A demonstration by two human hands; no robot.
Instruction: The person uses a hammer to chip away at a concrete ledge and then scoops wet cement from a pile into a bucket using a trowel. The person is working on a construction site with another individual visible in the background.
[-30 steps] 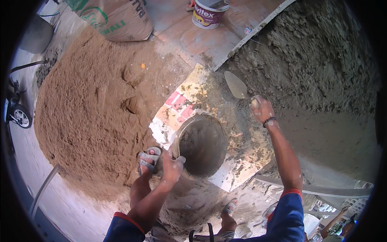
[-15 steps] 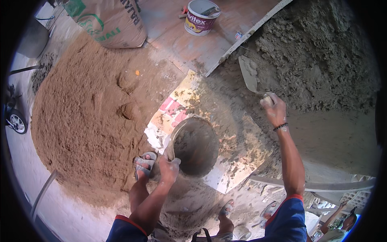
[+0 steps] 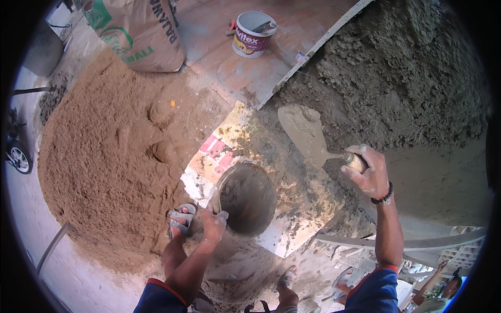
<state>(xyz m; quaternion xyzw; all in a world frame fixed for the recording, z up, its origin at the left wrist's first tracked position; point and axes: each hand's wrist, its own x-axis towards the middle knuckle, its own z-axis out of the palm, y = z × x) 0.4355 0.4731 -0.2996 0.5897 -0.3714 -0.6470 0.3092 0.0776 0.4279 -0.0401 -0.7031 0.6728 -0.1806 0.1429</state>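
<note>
My right hand [image 3: 369,169] grips the wooden handle of a trowel [image 3: 304,136]. Wet grey mortar lies on its blade, which points up and left between the mortar heap [image 3: 396,78] and the bucket. My left hand [image 3: 214,221] is closed on the near left rim of a round, mortar-smeared bucket [image 3: 250,201], tilted so that its inside shows. Some mortar coats the bucket's inner wall and bottom. Under the bucket lies a mortar-spattered sheet [image 3: 292,232] with yellow and pink patches.
A large sand pile [image 3: 99,172] fills the left. Behind it stands a brown paper sack [image 3: 141,36]; a white and purple paint bucket [image 3: 253,36] holding a tool is to its right. A board edge [image 3: 313,52] borders the mortar. Another person [image 3: 446,287] is at the lower right.
My right hand has drawn the trowel back from the mortar heap, nearer to me, and the blade now carries a larger load of mortar. My left hand keeps its hold on the bucket.
</note>
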